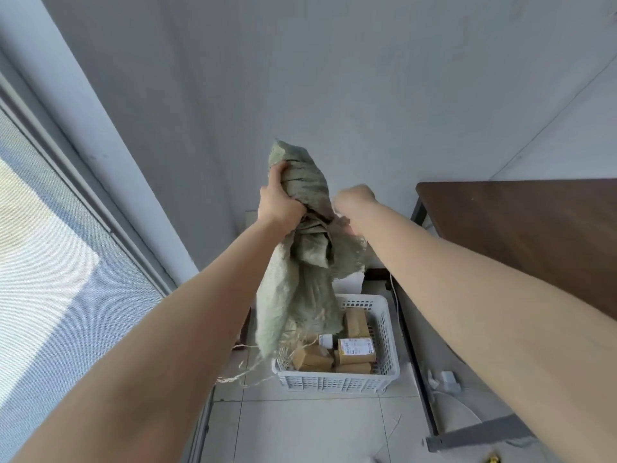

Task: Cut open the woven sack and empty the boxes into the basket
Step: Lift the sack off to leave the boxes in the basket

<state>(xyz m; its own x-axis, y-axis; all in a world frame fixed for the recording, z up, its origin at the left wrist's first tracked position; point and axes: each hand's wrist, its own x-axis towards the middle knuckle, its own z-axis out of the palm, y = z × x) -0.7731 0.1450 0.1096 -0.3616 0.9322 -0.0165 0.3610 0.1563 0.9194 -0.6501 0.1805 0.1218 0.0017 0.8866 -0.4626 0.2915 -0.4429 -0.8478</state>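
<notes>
The green woven sack [300, 262] hangs limp and crumpled above the white basket [337, 382], with loose threads dangling from its bottom. The left hand [278, 202] squeezes its top. The right hand [354, 203] grabs its bunched middle. Brown boxes [354, 350] lie in the basket.

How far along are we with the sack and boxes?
Done: the sack is open, its frayed mouth hanging over the basket, where boxes already lie. In hand: left hand and right hand grip the limp sack, upended. Left: confirm nothing remains inside; the pictures cannot show that.
</notes>
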